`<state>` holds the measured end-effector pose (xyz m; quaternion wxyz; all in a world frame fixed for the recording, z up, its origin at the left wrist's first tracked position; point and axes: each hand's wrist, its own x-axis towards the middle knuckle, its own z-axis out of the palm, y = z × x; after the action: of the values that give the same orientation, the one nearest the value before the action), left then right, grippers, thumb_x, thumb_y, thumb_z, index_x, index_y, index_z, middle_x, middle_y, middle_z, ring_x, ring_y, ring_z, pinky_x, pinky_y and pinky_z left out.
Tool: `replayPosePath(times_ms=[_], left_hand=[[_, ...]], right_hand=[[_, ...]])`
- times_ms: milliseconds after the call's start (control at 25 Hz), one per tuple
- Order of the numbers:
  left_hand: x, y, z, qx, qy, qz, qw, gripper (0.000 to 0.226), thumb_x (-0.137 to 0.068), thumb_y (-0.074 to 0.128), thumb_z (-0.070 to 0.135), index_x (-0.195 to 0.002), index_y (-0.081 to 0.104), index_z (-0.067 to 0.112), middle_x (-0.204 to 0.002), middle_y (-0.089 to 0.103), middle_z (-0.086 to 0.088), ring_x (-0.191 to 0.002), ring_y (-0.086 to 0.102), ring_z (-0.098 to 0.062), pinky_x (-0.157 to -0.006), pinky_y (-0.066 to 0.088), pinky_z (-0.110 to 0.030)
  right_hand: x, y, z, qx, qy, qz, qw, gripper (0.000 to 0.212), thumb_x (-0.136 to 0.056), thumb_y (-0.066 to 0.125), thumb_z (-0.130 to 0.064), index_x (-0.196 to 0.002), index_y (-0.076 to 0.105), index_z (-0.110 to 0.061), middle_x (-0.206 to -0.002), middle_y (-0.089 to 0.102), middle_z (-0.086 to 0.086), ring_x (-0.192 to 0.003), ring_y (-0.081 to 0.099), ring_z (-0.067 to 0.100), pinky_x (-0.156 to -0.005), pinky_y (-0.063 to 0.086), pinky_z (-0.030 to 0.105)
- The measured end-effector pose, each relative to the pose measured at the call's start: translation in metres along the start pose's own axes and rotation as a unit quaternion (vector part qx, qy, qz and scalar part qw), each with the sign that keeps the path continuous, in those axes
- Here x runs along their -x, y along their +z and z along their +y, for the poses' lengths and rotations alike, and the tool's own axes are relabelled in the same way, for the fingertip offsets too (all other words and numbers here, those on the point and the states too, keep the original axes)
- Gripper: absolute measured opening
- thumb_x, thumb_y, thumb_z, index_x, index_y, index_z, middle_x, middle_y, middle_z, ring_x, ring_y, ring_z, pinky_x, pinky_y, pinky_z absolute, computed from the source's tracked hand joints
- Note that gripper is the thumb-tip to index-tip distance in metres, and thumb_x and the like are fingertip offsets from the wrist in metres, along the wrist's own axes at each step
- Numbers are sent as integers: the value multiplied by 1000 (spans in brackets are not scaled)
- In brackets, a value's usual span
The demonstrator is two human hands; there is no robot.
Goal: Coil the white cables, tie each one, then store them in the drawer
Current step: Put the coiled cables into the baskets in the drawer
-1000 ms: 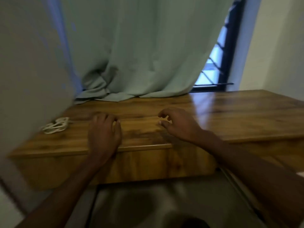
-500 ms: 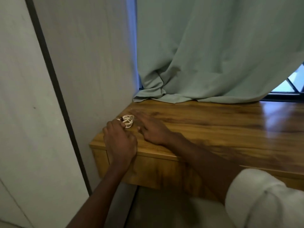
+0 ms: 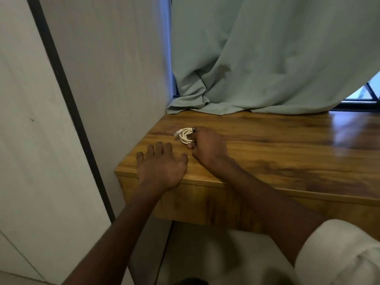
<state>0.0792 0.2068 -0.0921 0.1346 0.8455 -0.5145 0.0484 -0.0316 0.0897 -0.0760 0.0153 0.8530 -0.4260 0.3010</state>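
Note:
A small coiled white cable [image 3: 185, 135] with a dark tie lies on the wooden desk [image 3: 277, 153] near its left end. My right hand [image 3: 208, 148] sits over the coil's right side, and its curled fingers and thumb grip the loops. My left hand [image 3: 161, 165] rests flat on the desk's front left corner with fingers spread, a little in front of the coil and not touching it. The drawer front [image 3: 205, 202] below the desk edge looks closed.
A pale wall panel [image 3: 107, 79] with a dark vertical strip [image 3: 67, 103] borders the desk on the left. A grey-green curtain [image 3: 257, 58] hangs behind, its hem on the desk's back edge. A window [image 3: 368, 91] shows at the far right.
My right hand has reached onto the coil and taken hold of it. My left hand came off the cable and now lies flat at the desk corner. The view moved closer.

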Motion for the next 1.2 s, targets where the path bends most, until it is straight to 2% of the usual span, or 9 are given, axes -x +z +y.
replayPosePath(times_ms=[120,240,400,480,640,800,960,1040,1200], left_hand=[[-1,-1,0,-8,6,-7,1000,81,-96,16,75,-158,35,26,-169,30,-5,-155,26,-31,-122,19,-61],[5,-3,1,-10,1,12,1000,76,-99,17,71,-150,47,22,-162,42,-9,-149,37,-31,-119,25,-57],[25,-3,16,108,81,83,987,55,-106,27,60,-104,65,20,-108,70,-6,-105,64,-25,-95,48,-46],[37,-3,43,198,136,40,970,54,-104,33,62,-106,67,21,-99,71,0,-94,67,-21,-86,52,-41],[65,0,161,281,238,-30,929,50,-106,45,54,-135,63,17,-122,73,-5,-109,67,-24,-85,49,-36],[113,1,293,333,316,-67,886,36,-106,52,45,-130,65,21,-114,69,4,-104,63,-19,-81,43,-32],[204,1,420,372,421,-117,819,42,-102,56,51,-127,66,18,-121,72,0,-109,66,-18,-89,50,-35],[253,0,464,382,460,-131,791,45,-99,53,56,-123,67,19,-116,73,-2,-106,68,-20,-90,53,-38],[341,2,508,364,519,-112,765,33,-102,56,51,-116,67,23,-116,70,-1,-109,66,-23,-88,51,-38]], right_hand=[[14,-11,5,10,33,9,999,27,-92,75,-33,-117,75,-22,-114,73,3,-105,68,23,-77,49,33],[34,-25,16,11,51,9,999,25,-93,74,-33,-115,77,-20,-112,75,5,-103,68,23,-83,53,35],[65,-68,51,-65,95,2,993,29,-94,73,-33,-120,78,-22,-115,77,4,-103,69,23,-84,52,32],[81,-96,77,-68,108,10,992,33,-93,74,-35,-125,76,-25,-117,77,6,-106,70,26,-80,45,28],[124,-173,154,-16,142,37,989,37,-92,76,-33,-127,75,-23,-122,76,9,-115,68,29,-80,42,28],[186,-249,228,23,205,62,976,34,-90,77,-37,-123,78,-26,-119,76,8,-113,67,31,-84,46,32],[278,-346,306,66,310,88,944,31,-87,80,-38,-115,81,-26,-114,78,6,-107,69,26,-78,44,29],[327,-392,339,95,342,88,931,32,-85,81,-37,-114,81,-25,-111,79,5,-104,70,24,-74,40,26],[432,-457,394,164,415,83,891,30,-85,82,-32,-111,82,-20,-108,79,5,-101,70,26,-81,50,31]])
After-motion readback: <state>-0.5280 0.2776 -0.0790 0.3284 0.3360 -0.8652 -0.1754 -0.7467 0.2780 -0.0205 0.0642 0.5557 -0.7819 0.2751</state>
